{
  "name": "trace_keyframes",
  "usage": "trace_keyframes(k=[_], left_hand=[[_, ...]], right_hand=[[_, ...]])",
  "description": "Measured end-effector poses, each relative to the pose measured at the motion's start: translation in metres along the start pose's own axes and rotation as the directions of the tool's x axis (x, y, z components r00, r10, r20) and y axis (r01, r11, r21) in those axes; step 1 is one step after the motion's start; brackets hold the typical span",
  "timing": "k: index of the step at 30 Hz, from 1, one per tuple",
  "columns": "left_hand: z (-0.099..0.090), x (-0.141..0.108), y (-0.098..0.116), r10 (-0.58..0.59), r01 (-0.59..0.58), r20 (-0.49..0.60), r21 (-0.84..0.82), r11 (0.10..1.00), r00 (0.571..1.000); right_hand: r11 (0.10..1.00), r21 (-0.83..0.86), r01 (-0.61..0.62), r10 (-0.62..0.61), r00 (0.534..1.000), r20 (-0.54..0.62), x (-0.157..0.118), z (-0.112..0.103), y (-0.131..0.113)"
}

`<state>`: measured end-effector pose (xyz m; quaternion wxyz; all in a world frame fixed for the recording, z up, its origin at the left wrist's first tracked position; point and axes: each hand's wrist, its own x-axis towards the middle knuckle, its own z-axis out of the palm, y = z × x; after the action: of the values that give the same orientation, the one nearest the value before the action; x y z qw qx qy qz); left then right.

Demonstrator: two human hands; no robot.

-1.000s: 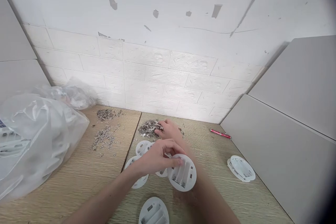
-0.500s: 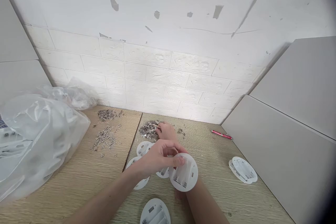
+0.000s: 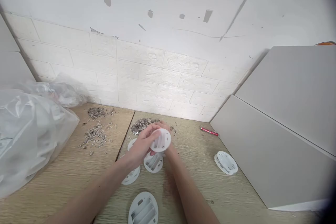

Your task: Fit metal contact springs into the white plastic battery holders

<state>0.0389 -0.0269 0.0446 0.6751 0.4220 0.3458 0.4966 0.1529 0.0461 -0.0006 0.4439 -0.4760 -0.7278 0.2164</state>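
A round white plastic battery holder [image 3: 163, 141] is gripped by my left hand [image 3: 141, 146], thumb across its face and fingers behind it. My right hand [image 3: 166, 126] is just behind it, beside a pile of small metal contact pieces [image 3: 141, 124]; its fingers are mostly covered by my left hand and the holder. Below my left hand, another battery holder [image 3: 153, 163] lies on the wooden table, partly overlapped by others. A separate battery holder [image 3: 143, 210] rests closest to me, its battery slots facing up.
Two more piles of tiny metal parts, a darker one [image 3: 96, 112] and a lighter one [image 3: 95, 135], lie to the left. Clear plastic bags [image 3: 34, 133] fill the left side. On the right are a red pen [image 3: 209, 132], stacked white holders [image 3: 227, 162] and a grey panel [image 3: 252, 154].
My left hand has carried the battery holder away from me, up to my right hand near the metal pile. My view has turned a little to the right.
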Motion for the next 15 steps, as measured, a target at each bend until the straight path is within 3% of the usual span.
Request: trace_keyframes(k=[5, 11, 15], left_hand=[[-0.008, 0.008, -0.004, 0.031, -0.04, -0.132, -0.062, 0.997, 0.991], [-0.009, 0.007, 0.0, 0.007, -0.009, -0.02, -0.11, 0.994, 1.0], [-0.009, 0.008, 0.0, 0.004, -0.002, 0.026, -0.089, 0.996, 1.0]], right_hand=[[0.998, -0.068, -0.005, 0.004, 1.0, -0.027, -0.011, -0.012, -0.008], [0.999, -0.033, -0.016, 0.012, 0.996, -0.093, -0.02, -0.028, -0.001], [0.994, 0.01, -0.113, 0.113, 0.992, -0.06, -0.028, -0.037, 0.004]])
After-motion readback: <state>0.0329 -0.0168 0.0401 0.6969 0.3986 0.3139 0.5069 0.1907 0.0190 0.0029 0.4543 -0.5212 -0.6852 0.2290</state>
